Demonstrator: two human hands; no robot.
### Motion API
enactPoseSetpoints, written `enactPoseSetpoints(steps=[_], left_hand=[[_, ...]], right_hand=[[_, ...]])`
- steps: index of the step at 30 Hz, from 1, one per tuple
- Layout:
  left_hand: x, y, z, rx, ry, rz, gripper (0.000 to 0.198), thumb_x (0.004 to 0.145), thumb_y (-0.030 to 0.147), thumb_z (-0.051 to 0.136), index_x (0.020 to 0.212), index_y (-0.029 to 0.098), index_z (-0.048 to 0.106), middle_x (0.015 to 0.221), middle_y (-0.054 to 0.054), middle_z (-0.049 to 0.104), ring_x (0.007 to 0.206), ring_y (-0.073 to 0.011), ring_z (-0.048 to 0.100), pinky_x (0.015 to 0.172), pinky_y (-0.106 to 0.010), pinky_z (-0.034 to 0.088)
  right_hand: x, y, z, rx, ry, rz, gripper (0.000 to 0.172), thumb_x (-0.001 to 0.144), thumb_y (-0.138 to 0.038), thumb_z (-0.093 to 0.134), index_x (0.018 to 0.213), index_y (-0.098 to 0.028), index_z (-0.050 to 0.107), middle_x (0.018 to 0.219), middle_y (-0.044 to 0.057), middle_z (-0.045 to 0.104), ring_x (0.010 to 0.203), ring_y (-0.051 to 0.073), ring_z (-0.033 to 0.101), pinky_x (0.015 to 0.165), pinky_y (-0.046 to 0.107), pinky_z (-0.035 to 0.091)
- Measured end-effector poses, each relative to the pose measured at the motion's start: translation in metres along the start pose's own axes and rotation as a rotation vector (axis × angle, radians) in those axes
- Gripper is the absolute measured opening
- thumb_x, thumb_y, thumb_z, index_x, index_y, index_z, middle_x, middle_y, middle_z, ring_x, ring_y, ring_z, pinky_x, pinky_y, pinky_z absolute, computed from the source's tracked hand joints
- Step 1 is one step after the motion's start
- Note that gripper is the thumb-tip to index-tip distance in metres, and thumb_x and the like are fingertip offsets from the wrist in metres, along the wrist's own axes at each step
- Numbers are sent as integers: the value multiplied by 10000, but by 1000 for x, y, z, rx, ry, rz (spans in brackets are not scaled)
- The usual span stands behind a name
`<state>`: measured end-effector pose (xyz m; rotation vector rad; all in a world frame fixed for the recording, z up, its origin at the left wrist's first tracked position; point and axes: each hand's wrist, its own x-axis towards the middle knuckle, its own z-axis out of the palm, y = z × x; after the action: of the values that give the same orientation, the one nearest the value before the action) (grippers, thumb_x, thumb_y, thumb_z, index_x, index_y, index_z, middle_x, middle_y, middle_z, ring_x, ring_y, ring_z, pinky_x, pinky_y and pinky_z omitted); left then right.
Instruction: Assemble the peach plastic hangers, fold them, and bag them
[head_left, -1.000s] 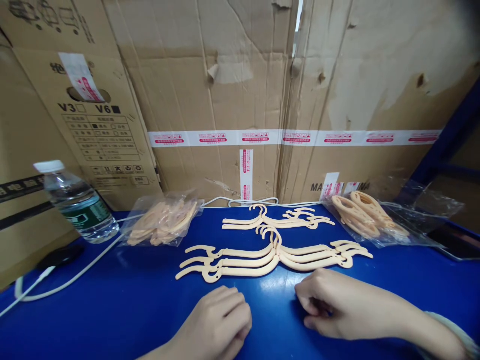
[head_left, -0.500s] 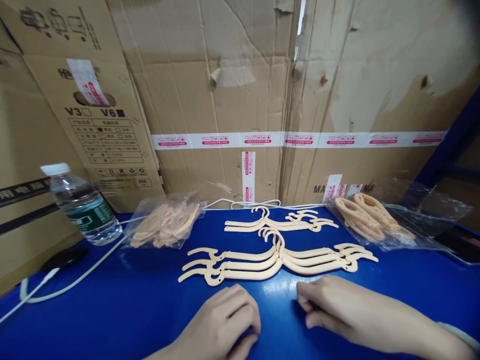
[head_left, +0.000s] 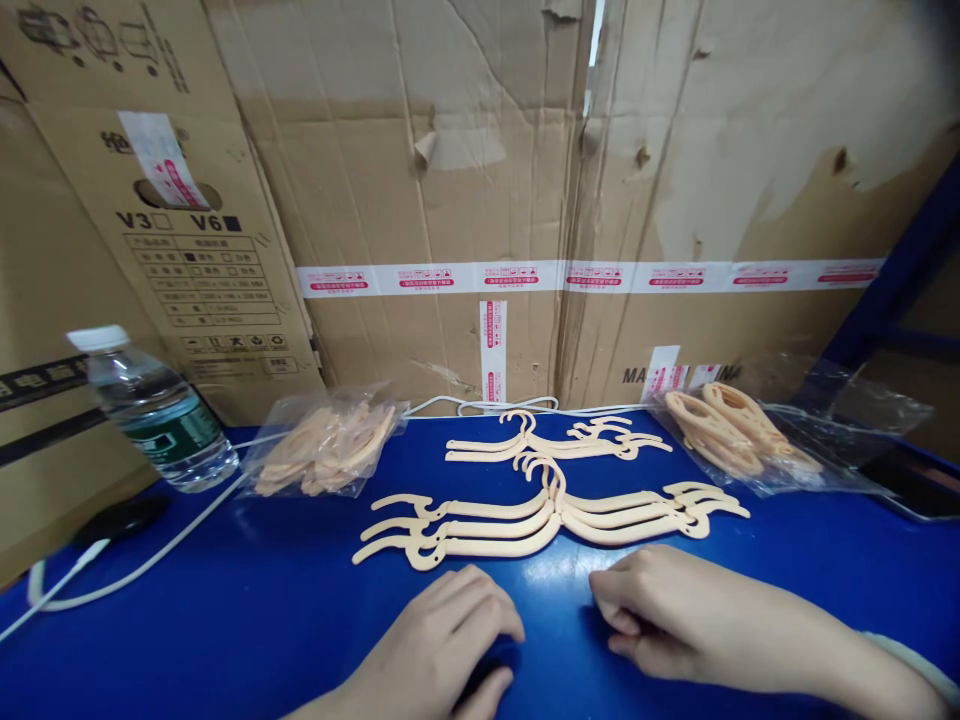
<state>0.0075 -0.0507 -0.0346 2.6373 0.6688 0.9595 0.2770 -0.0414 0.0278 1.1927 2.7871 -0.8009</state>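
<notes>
My left hand (head_left: 442,640) rests on the blue table with its fingers loosely bent and the thumb apart from them, holding nothing. My right hand (head_left: 660,615) lies to its right, curled into a fist, and nothing shows in it. Just beyond both hands, several cream plastic folding hangers (head_left: 495,530) lie spread out in a nested stack. Behind them is a smaller group of the same hangers (head_left: 487,450), whose left arms look shorter and lack the curved ends. Neither hand touches the hangers.
A clear bag of folded hangers (head_left: 330,445) lies at left, another bag (head_left: 727,435) at right beside a dark phone (head_left: 911,485). A water bottle (head_left: 161,420), a black round pad (head_left: 124,518) and white cable (head_left: 150,560) are at far left. Cardboard (head_left: 420,190) walls the back.
My left hand's thumb and fingers have parted slightly more. The whole view has shifted a little; the hangers lie as before and my right hand stays curled.
</notes>
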Motion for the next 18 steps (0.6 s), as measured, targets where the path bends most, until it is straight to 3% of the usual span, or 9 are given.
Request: enactPoseSetpoints(steps=[3,7,14,18], left_hand=[[-1,0,0,-11,-14,-8,269,769,113,489,1012,223,521,922,-54,659,807,-200,569,703,-282,469],[0,2,-2,-25,-26,-26,269,761,108,501,1003,222,522,920,-55,650,804,-203,565,693,-286,469],[9,23,-23,-39,-165,-133,300,781,42,518,1030,211,522,999,-60,634,907,-202,569,811,-314,474],[8,25,-24,-62,-193,-144,278,814,64,518,1050,212,506,1033,-61,617,929,-203,556,829,-323,468]], right_hand=[[0,-1,-1,2,17,9,198,751,-149,592,697,-211,412,612,-72,455,530,84,357,501,209,246],[-2,-2,-9,73,45,49,164,785,-188,614,735,-207,459,656,-56,502,561,93,398,511,203,279],[-4,12,-34,163,282,83,213,903,-329,539,747,-190,499,672,-23,531,622,127,466,569,228,355],[-5,17,-40,228,218,69,122,877,-214,524,765,-171,546,666,-14,579,611,121,514,574,221,384]])
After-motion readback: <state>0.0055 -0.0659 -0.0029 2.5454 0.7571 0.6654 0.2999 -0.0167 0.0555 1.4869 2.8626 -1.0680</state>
